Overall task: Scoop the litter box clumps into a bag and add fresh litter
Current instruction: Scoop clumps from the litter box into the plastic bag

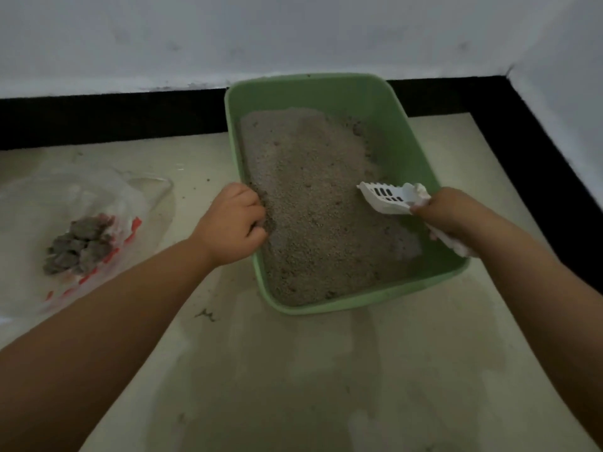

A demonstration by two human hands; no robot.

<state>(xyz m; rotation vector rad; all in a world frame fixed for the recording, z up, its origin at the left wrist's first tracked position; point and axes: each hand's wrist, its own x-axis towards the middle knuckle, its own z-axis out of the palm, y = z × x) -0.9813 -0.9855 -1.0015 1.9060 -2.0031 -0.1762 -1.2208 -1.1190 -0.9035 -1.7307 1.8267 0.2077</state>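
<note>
Head view: you're kneeling over a green litter box (404, 151) sitting on a pale floor (293, 370) near a white wall (228, 37) with a black baseboard (98, 119). Your left hand (233, 223) is curling over the box's left rim, grip closed on it, fingers dipping toward the litter (313, 197). Your right hand (447, 212) is holding a white scoop (386, 197), grip wrapped tight around the handle together with a white tissue (421, 192); the slotted scoop end is hovering just above the litter at the box's right side, looking empty. The litter is filling the box floor, mostly even. A clear bag (81, 197) with red print is lying on the floor left of the box, well apart, with gray clumps (78, 244) piled inside it.
</note>
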